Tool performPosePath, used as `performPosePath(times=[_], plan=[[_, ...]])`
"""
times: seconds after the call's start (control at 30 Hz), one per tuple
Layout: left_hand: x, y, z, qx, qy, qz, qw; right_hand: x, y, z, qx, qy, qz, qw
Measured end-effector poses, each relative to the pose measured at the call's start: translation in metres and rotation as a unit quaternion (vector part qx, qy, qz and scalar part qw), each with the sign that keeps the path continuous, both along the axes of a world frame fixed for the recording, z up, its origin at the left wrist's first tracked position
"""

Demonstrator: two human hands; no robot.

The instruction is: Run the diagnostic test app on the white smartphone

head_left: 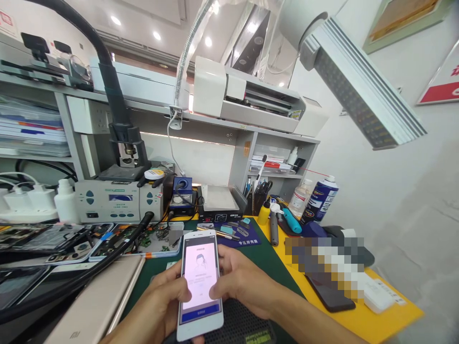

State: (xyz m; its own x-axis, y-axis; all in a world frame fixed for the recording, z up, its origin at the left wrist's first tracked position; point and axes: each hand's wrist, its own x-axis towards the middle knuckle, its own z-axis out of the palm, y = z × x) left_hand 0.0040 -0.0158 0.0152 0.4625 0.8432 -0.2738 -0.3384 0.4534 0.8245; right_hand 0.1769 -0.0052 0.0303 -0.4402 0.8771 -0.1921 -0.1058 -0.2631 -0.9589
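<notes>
A white smartphone [199, 282] with a lit screen showing a line drawing and a blue button sits upright between both hands at the bottom centre. My left hand [161, 306] curls round its left edge, thumb lying on the side of the screen. My right hand [244, 282] wraps its right edge, thumb resting over the glass. Under them lies a black ribbed mat [247, 322] on a green bench mat [267, 260].
A gold tablet [96, 303] and opened phones [57, 239] lie at left. A soldering station [114, 200], hot plate [219, 199], tool holder [258, 196], spray can [319, 198] and bottles stand behind. A black phone [328, 296] rests on the yellow mat at right. A lamp [362, 86] hangs overhead.
</notes>
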Motion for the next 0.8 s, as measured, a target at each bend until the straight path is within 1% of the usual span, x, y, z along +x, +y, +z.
performPosePath(times=[0.27, 0.6, 0.8], plan=[[-0.0009, -0.0002, 0.0029, -0.003, 0.001, -0.004, 1.000, -0.0024, -0.0003, 0.0004, -0.002, 0.008, -0.004, 1.000], [-0.0003, 0.0007, -0.0007, -0.005, -0.007, 0.001, 1.000, -0.0023, -0.0013, -0.0005, -0.003, 0.003, -0.009, 1.000], [0.0002, -0.0002, 0.0013, -0.003, 0.004, 0.000, 1.000, -0.0020, -0.0010, -0.0010, 0.001, -0.009, -0.016, 1.000]])
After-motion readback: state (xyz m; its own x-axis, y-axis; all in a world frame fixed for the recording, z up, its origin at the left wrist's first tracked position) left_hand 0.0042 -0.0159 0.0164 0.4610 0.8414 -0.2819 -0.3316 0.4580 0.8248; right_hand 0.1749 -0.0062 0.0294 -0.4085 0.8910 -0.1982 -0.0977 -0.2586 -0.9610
